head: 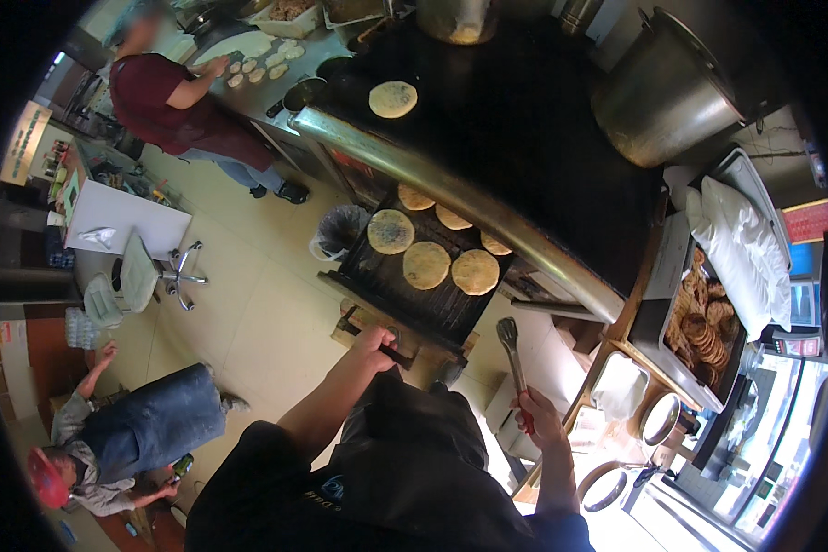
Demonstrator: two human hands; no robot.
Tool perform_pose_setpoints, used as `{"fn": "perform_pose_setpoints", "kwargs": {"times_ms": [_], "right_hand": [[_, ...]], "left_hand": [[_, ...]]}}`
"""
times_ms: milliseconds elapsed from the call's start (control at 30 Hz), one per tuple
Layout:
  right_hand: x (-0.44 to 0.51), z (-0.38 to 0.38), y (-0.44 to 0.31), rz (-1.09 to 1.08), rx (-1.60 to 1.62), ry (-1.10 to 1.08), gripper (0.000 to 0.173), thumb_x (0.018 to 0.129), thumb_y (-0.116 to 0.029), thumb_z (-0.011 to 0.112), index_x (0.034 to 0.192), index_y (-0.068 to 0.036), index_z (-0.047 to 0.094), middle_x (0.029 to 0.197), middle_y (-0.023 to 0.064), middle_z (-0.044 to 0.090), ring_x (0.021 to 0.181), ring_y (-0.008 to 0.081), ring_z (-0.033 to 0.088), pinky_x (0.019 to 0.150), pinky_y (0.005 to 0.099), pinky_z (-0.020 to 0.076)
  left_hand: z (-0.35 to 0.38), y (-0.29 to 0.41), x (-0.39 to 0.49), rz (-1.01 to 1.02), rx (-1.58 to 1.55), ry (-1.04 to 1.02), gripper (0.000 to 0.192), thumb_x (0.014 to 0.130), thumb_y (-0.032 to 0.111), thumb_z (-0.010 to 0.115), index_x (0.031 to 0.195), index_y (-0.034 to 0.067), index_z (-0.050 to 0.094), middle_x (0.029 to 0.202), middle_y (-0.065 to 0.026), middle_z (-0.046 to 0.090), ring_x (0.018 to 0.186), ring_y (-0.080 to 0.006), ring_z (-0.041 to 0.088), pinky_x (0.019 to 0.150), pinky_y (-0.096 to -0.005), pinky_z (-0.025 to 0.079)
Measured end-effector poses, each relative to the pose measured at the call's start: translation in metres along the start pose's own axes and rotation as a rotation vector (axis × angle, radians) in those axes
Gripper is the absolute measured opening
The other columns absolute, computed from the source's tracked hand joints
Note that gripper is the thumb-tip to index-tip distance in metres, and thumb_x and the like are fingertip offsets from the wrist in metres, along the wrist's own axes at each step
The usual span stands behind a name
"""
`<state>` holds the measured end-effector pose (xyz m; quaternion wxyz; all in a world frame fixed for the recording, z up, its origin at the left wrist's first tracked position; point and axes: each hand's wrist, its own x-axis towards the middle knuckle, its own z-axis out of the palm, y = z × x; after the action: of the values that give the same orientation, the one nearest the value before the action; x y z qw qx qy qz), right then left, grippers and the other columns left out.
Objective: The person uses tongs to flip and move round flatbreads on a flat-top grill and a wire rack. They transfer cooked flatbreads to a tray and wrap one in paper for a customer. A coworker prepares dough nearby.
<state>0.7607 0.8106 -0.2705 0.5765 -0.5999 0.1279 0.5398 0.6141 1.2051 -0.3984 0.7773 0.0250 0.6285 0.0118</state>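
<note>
My left hand is closed on the handle at the front of a pulled-out oven drawer. Several round flatbreads lie in that drawer, some partly under the griddle's metal edge. In my right hand are metal tongs with a red grip, their head pointing up, right of the drawer. One more flatbread lies on the dark griddle above, near its left end.
A large steel pot stands at the griddle's right. Below it, a steel tray holds browned breads. A lined bin is left of the drawer. A person in a maroon top handles dough at the counter; another in a dark apron is lower left.
</note>
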Motion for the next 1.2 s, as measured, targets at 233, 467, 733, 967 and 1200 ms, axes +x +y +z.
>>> {"fn": "perform_pose_setpoints", "kwargs": {"times_ms": [233, 467, 733, 967, 1200], "right_hand": [[-0.010, 0.033, 0.002, -0.071, 0.192, 0.057, 0.023, 0.108, -0.028, 0.056, 0.118, -0.007, 0.057, 0.096, 0.0058, 0.064, 0.063, 0.0125, 0.054, 0.054, 0.0262, 0.0422], [-0.004, 0.077, 0.012, -0.106, 0.341, 0.129, 0.024, 0.108, -0.027, 0.056, 0.123, -0.009, 0.058, 0.094, 0.0066, 0.066, 0.062, 0.0138, 0.054, 0.053, 0.0276, 0.0416], [-0.003, 0.107, 0.018, -0.090, 0.434, 0.158, 0.022, 0.108, -0.025, 0.056, 0.123, -0.009, 0.057, 0.096, 0.0078, 0.067, 0.057, 0.0135, 0.054, 0.047, 0.0271, 0.0405], [0.009, 0.111, -0.013, -0.154, 0.238, 0.123, 0.029, 0.110, -0.027, 0.054, 0.130, -0.007, 0.056, 0.097, 0.0063, 0.065, 0.057, 0.0128, 0.054, 0.046, 0.0264, 0.0435], [0.077, 0.139, -0.137, -0.504, -0.272, 0.163, 0.024, 0.107, -0.028, 0.060, 0.113, -0.005, 0.062, 0.088, 0.0019, 0.064, 0.059, 0.0062, 0.051, 0.050, 0.0222, 0.0399]], "left_hand": [[0.099, 0.028, 0.011, -0.085, -0.023, -0.072, 0.022, 0.075, -0.010, 0.057, 0.075, 0.009, 0.047, 0.081, -0.0081, 0.049, 0.075, -0.0243, 0.047, 0.071, -0.0386, 0.045], [0.175, 0.044, 0.041, -0.152, 0.049, -0.159, 0.023, 0.073, -0.013, 0.058, 0.078, 0.007, 0.048, 0.080, -0.0090, 0.047, 0.076, -0.0275, 0.049, 0.081, -0.0419, 0.050], [0.245, 0.056, 0.038, -0.116, 0.159, -0.219, 0.026, 0.090, -0.011, 0.059, 0.114, -0.001, 0.053, 0.117, -0.0110, 0.053, 0.105, -0.0258, 0.055, 0.103, -0.0380, 0.047], [0.244, 0.067, 0.040, -0.156, 0.397, -0.400, 0.021, 0.095, -0.007, 0.056, 0.115, -0.004, 0.056, 0.122, -0.0168, 0.061, 0.118, -0.0278, 0.058, 0.113, -0.0415, 0.041], [0.145, 0.091, 0.019, 0.253, 1.098, -0.382, 0.049, 0.101, 0.014, 0.062, 0.149, 0.008, 0.051, 0.141, -0.0152, 0.063, 0.134, -0.0289, 0.057, 0.118, -0.0460, 0.042]]}}
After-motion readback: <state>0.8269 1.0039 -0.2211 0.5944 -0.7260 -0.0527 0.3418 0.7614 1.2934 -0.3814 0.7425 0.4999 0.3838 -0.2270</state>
